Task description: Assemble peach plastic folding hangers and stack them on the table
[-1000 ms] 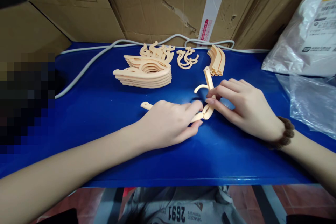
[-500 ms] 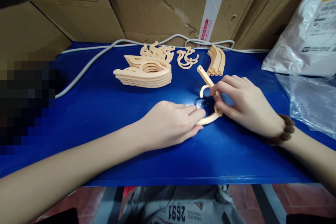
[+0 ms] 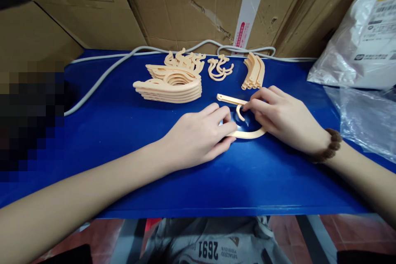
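- hanger (image 3: 249,134) lies flat on the blue desk (image 3: 123,132); likely light, stiff, slick plastic.
- left hand (image 3: 198,136): fingers pinched on its left end.
- right hand (image 3: 284,117): fingers clamped at the hinge, probably the best hold.

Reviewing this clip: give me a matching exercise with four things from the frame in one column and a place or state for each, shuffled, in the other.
Things:
1 peach hanger
2 hanger stack
3 white cable
4 bead bracelet

Places or states:
A on the right wrist
B runs along the far side of the table
C held between left hand and right hand
D lies untouched beyond the left hand

Pairs: 1-C, 2-D, 3-B, 4-A
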Action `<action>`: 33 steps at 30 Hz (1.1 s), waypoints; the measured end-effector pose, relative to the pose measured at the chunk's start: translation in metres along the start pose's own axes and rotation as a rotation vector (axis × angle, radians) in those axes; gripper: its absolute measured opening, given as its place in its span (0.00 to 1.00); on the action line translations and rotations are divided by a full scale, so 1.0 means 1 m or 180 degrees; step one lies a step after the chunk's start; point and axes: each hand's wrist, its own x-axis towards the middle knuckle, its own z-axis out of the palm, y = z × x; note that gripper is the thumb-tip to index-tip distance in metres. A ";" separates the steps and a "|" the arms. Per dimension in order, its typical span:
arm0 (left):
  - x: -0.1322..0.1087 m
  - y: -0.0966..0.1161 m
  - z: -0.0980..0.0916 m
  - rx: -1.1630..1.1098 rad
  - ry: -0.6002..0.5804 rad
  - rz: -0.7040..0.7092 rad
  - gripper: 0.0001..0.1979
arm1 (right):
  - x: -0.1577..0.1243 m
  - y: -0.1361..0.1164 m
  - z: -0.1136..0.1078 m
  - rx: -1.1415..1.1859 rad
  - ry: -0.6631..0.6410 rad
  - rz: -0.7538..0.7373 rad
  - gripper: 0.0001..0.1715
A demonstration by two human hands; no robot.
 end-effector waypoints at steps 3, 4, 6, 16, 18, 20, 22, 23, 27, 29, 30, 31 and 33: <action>0.001 -0.001 0.001 -0.0013 0.0031 -0.0012 0.11 | 0.000 0.000 0.001 -0.0046 0.0036 -0.0007 0.16; 0.002 -0.001 0.001 -0.0025 0.0011 -0.0009 0.11 | 0.000 0.001 0.001 -0.0064 0.0037 0.0002 0.16; 0.002 -0.002 0.002 -0.0037 -0.0034 0.0007 0.12 | 0.001 0.001 0.000 -0.0084 -0.0007 0.0020 0.15; 0.002 -0.004 0.005 -0.0010 0.0002 0.0027 0.13 | 0.002 0.002 0.000 -0.0124 -0.0049 0.0135 0.12; 0.002 -0.003 0.005 -0.0011 -0.0005 0.0017 0.13 | 0.001 0.002 0.001 -0.0119 -0.0072 0.0143 0.12; 0.001 -0.002 0.005 -0.0025 0.0010 0.0009 0.13 | 0.001 0.003 0.001 -0.0123 -0.0080 0.0154 0.13; 0.001 -0.001 0.005 -0.0072 0.0037 -0.0022 0.12 | 0.001 0.004 0.001 -0.0103 -0.0086 0.0165 0.13; 0.001 0.000 0.005 -0.0104 0.0052 -0.0067 0.12 | 0.001 0.004 0.001 -0.0096 -0.0098 0.0169 0.13; 0.004 0.001 -0.004 -0.0185 0.0235 -0.0427 0.12 | 0.001 0.001 -0.002 -0.0226 -0.0114 0.0084 0.14; 0.010 -0.003 -0.013 -0.0139 0.0383 -0.0666 0.12 | 0.000 -0.004 -0.005 -0.0325 -0.0076 -0.0009 0.14; 0.014 -0.008 -0.020 -0.0088 0.0417 -0.0820 0.12 | -0.001 -0.008 -0.007 -0.0327 -0.0042 -0.0069 0.15; 0.018 -0.015 -0.027 -0.0004 0.0428 -0.0995 0.12 | -0.001 -0.011 -0.008 -0.0281 -0.0010 -0.0137 0.15; 0.027 -0.034 -0.043 0.0297 0.0421 -0.1516 0.15 | -0.002 -0.019 -0.009 -0.0060 0.0058 -0.0310 0.16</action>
